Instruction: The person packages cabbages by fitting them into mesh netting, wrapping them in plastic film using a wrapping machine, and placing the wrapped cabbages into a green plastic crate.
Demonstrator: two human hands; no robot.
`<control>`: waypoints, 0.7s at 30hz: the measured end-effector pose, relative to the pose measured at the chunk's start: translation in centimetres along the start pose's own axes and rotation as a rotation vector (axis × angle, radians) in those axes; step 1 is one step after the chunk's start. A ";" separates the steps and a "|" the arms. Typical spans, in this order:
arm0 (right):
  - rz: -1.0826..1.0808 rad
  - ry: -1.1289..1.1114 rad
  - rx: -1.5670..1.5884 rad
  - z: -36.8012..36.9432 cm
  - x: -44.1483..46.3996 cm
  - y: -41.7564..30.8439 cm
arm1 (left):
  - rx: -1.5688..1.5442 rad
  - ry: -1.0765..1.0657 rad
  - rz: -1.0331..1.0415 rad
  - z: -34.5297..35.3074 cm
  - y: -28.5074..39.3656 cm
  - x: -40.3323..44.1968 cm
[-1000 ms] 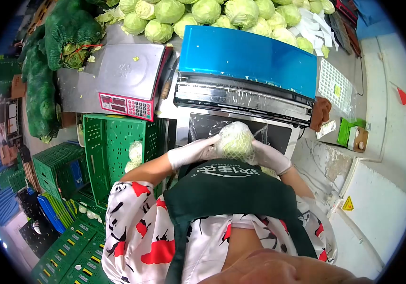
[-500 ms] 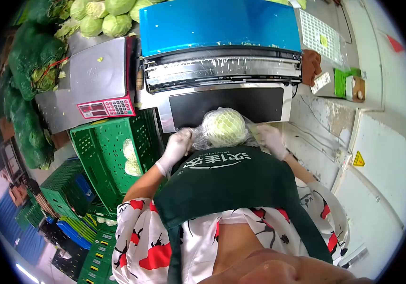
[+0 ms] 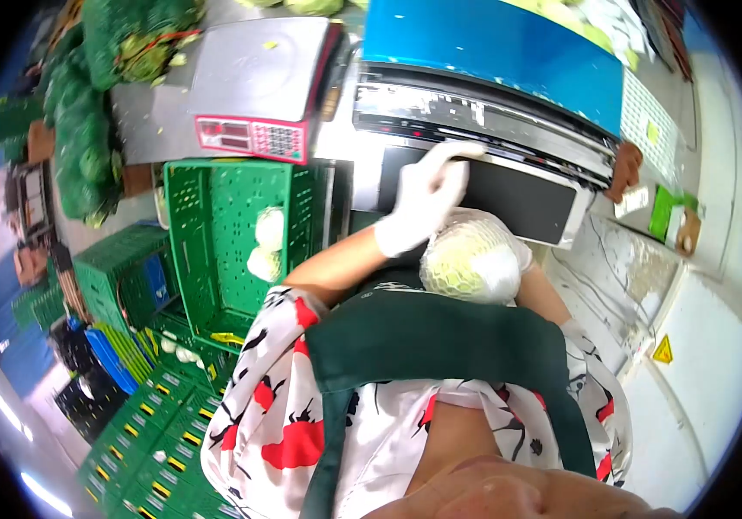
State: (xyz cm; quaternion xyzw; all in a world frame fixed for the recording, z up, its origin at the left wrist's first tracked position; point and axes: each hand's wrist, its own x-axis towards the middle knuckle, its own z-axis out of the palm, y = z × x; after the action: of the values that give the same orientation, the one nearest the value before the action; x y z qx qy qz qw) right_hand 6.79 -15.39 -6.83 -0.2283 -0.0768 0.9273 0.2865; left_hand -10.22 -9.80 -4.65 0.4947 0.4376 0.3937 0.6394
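Observation:
A pale green cabbage (image 3: 466, 259) in a white net and clear film is held up in front of my apron. Behind its right side, my right hand (image 3: 523, 256) supports it; most of the fingers are hidden by the cabbage. My gloved left hand (image 3: 425, 197) is raised to the left of the cabbage, holding nothing. Its fingers are partly bent and apart, with a fingertip reaching over the near edge of the film wrapping machine (image 3: 492, 39). The machine's black plate (image 3: 518, 197) lies just beyond the cabbage.
A green crate (image 3: 194, 233) to my left holds wrapped cabbages (image 3: 269, 229). Beyond it sits a scale (image 3: 259, 69) with a red keypad. Green net sacks (image 3: 86, 147) are at the far left. More green crates (image 3: 120, 268) stand below. A white wall panel (image 3: 648, 381) rises on the right.
My left hand has let go of the wrap beside the cabbage and moved up toward the machine. The cabbage has been lifted off the plate's near edge with my right hand. The view has turned left.

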 end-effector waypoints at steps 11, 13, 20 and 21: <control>-1.009 0.978 -1.334 1.8 0.0 -5.5 | -0.406 -0.339 -0.289 -8.4 -7.4 -4.1; -0.980 1.032 -1.232 1.6 -1.3 -8.4 | -0.065 0.099 -0.099 -15.6 -15.4 -7.1; -1.185 1.252 -1.127 -10.8 -8.3 -26.6 | -0.815 0.696 -0.137 -30.0 -10.3 -12.0; -1.142 1.315 -1.130 -12.3 -8.7 -29.4 | -0.776 0.734 -0.181 -32.0 -12.2 -12.9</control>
State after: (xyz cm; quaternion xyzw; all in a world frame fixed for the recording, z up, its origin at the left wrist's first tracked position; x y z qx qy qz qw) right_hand 33.47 4.03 -6.34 -0.7198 -0.4256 0.1749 0.5198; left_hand -43.71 -15.13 -18.49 0.0125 0.4958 0.6165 0.6115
